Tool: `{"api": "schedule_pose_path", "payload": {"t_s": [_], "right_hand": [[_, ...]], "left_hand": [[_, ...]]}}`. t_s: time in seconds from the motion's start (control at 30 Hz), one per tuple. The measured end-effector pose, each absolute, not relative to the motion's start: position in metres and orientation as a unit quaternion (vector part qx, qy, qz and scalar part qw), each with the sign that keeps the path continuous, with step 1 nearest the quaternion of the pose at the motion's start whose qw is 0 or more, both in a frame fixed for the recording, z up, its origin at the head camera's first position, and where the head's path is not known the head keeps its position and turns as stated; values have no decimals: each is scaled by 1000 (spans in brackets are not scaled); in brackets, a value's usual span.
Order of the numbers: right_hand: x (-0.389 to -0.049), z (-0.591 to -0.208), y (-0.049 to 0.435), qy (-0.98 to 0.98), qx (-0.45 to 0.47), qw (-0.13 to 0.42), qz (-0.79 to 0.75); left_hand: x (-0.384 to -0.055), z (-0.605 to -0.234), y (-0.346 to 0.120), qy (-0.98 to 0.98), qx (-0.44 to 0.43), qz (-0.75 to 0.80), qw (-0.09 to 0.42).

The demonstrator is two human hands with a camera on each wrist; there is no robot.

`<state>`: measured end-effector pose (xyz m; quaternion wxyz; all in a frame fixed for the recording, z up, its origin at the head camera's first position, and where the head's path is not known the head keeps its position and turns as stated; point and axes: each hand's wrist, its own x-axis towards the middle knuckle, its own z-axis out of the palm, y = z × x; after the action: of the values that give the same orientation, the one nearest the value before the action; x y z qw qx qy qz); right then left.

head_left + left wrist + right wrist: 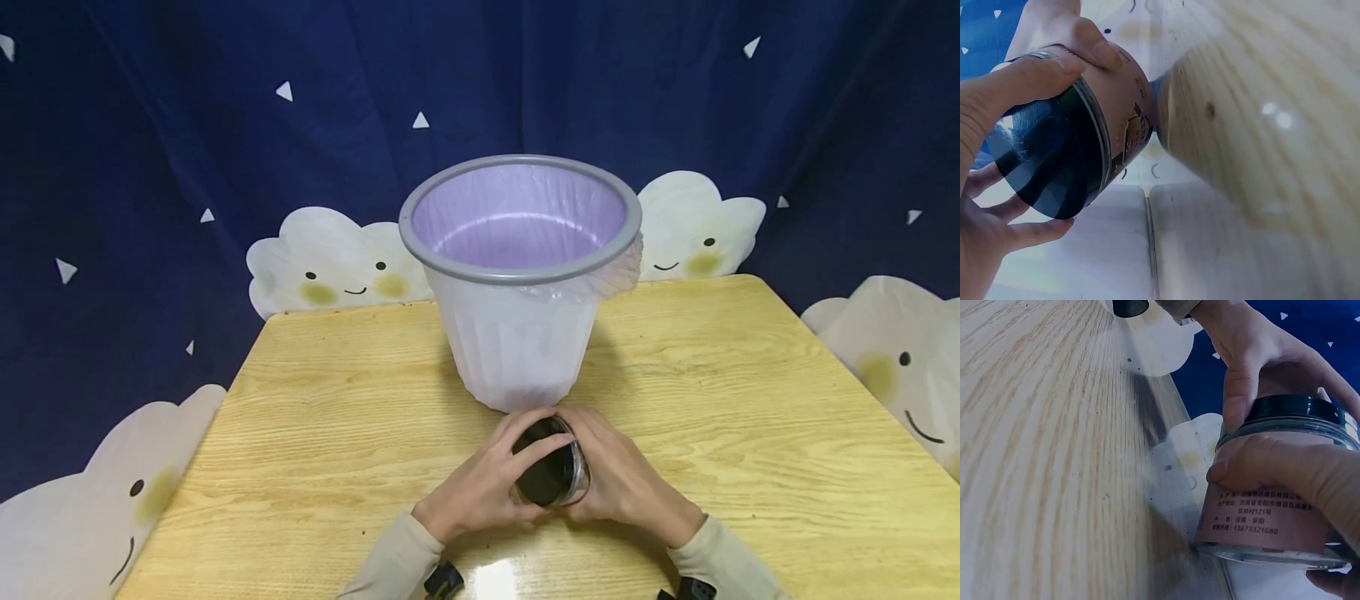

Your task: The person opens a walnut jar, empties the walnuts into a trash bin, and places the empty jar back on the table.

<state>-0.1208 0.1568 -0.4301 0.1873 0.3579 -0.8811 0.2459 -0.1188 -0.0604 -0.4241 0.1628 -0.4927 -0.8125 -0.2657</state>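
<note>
Between both hands is a clear jar (1260,534) with a pink printed label and a wide black lid (551,475). My left hand (487,483) grips the lid, its thumb and fingers spread around the edge, as the left wrist view also shows. Lower down, my right hand (622,479) holds the jar's body, with the thumb lying across the label in the right wrist view. In the head view the lid's top faces toward me, and the fingers hide most of the body. What the jar contains is hidden.
Just beyond the hands stands a white waste bin (517,342) with a grey rim and a purple bag lining it, bunched out at the right. The wooden table (337,417) lies under everything. Behind it hangs a dark blue curtain (480,75) with clouds and triangles.
</note>
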Motion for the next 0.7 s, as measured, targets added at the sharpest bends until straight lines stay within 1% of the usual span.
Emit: {"api": "schedule_pose_path", "payload": {"t_s": [0.23,0.33,0.47,0.7], "right_hand": [[-122,-433,157,-872,366,198,256],[-121,-435,156,-867,370,213,258],[-122,-436,157,-860,370,240,258],[-121,-436,158,-859,361,246,266]], "left_hand": [[-118,-424,-61,-816,-479,-286,150],[-118,-424,-62,-819,-478,-280,150],[-118,-424,-61,-816,-483,-276,158],[-120,-425,-61,-810,-482,-282,178]]}}
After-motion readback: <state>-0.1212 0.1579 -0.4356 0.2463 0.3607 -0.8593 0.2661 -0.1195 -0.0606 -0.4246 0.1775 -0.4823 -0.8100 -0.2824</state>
